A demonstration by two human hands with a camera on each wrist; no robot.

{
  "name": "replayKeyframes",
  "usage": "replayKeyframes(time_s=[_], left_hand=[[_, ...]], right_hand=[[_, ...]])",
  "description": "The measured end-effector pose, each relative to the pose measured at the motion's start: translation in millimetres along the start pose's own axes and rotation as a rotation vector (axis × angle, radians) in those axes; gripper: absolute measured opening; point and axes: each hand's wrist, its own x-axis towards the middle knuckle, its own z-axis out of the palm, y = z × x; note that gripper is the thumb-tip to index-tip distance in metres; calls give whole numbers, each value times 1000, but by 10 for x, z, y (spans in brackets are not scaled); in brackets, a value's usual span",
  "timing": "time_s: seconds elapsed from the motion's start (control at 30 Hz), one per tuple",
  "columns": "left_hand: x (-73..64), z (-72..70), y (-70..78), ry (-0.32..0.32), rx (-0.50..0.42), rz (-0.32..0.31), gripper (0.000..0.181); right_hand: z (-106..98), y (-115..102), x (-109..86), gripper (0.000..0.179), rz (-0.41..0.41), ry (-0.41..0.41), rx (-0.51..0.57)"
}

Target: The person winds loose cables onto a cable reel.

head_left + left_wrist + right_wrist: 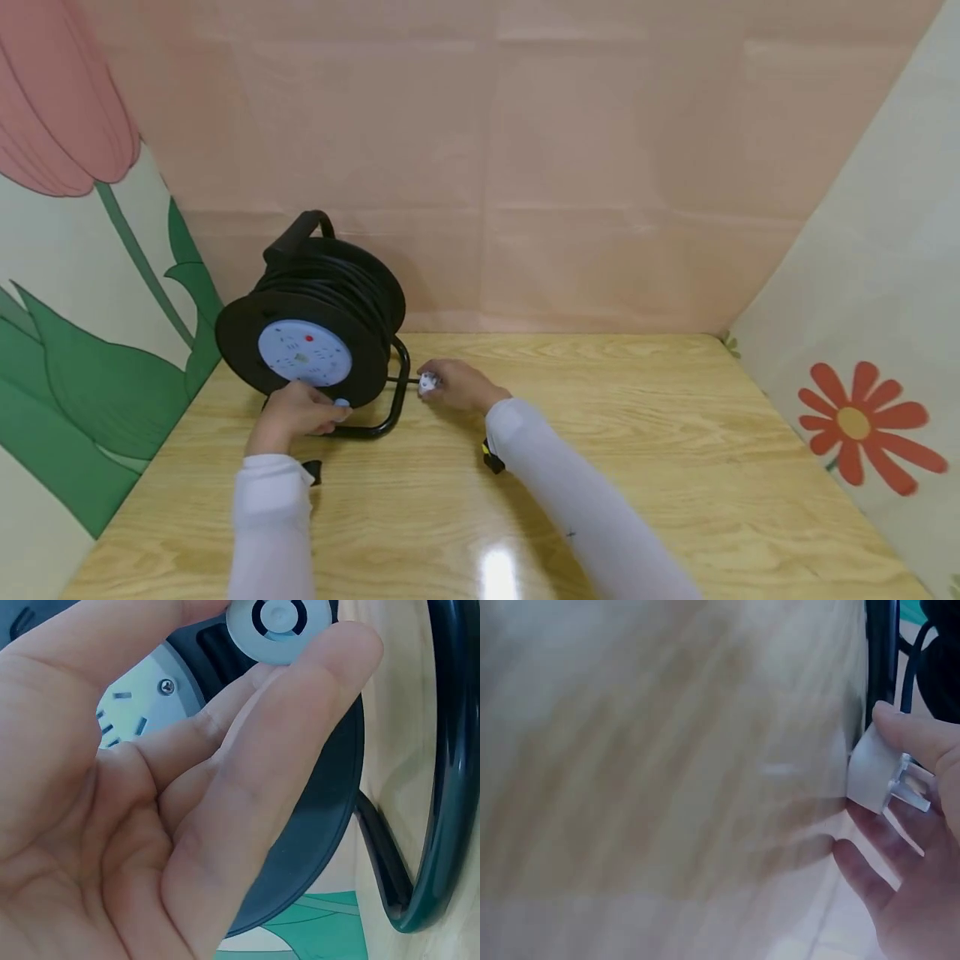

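A black cable reel (247, 342) stands at the left on the table, black cable (330, 281) wound round its drum. Its front has a pale blue socket panel (305, 352). With thumb and fingers, my left hand (296, 407) holds the round light grey knob (247, 634) low on the reel's front disc. To the right of the reel, my right hand (463, 387) pinches a white plug (874, 769), its metal pins showing in the right wrist view. A short run of cable links this plug to the reel, passing the black tube frame (397, 408).
The wood-grain table (637, 433) extends to the right and front. Behind stands a pink wall covering (562, 167); walls with printed flowers flank both sides. A black carrying handle (296, 236) tops the reel. Dark straps (492, 458) show at my wrists.
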Motion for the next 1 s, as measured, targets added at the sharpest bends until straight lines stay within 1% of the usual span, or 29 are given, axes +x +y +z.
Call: replayKeyframes(time_s=[0.13, 0.23, 0.37, 0.5, 0.57, 0.67, 0.8, 0.9, 1.0], left_hand=[[-3, -18, -47, -7, -10, -12, 35], [1, -32, -85, -6, -15, -19, 37], [3, -42, -124, -7, -37, -34, 40], [-9, -38, -151, 1, -51, -53, 39], [-10, -37, -167, 7, -49, -51, 38], [-1, -35, -188, 21, -45, -38, 37], [15, -46, -203, 23, -43, -13, 38], [17, -54, -204, 14, -46, -6, 39], [22, -47, -207, 13, -61, -9, 38]], right_hand=[[54, -53, 14, 49, 30, 22, -18], [70, -76, 37, 50, 37, 31, -42], [79, -89, 52, 50, 26, 36, -83], [87, -105, 18, 52, 6, 32, -122], [78, -114, -1, 53, -4, 24, -119], [45, -115, -21, 54, 7, 11, -83], [-11, -73, -64, 54, 23, -10, -4], [-42, -6, -125, 55, 10, -16, 52], [-88, 52, -228, 56, -4, -18, 112]])
